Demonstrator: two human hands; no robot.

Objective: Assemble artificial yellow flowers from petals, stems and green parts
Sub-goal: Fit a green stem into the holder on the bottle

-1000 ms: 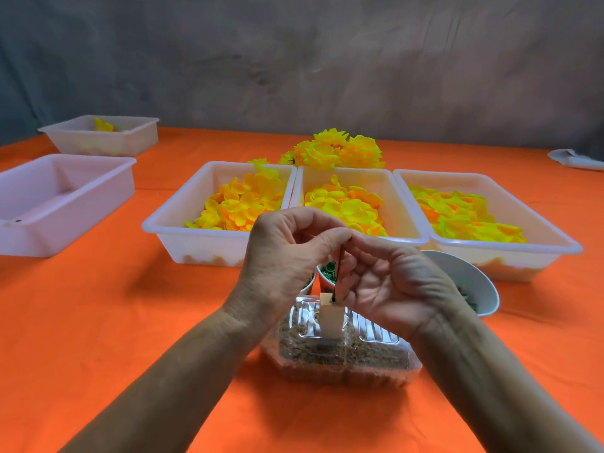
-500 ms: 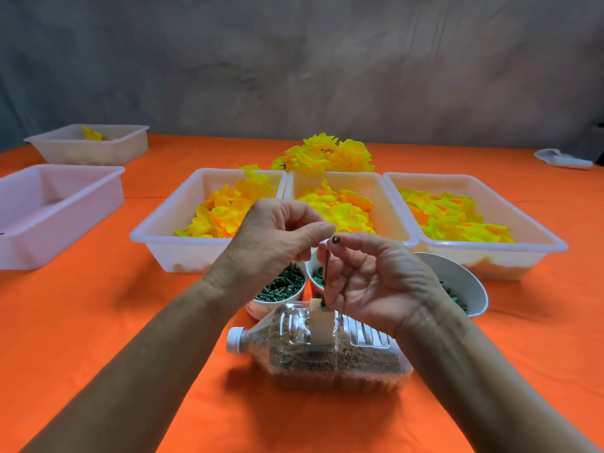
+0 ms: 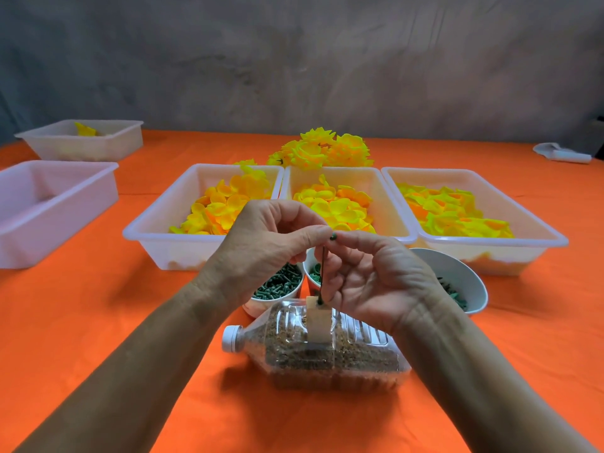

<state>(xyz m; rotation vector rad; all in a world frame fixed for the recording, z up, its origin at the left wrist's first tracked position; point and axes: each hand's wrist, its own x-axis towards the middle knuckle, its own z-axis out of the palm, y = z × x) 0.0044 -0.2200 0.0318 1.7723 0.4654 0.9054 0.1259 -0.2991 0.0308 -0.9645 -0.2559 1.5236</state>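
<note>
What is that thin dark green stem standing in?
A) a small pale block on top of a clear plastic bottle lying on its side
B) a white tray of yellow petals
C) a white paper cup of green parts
A: the thin dark green stem rises from the small pale block on the clear plastic bottle lying on its side.

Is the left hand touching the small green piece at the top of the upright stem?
Touching. In the head view the left hand has its thumb tip pressed against the green piece atop the stem, with no gap showing.
</note>
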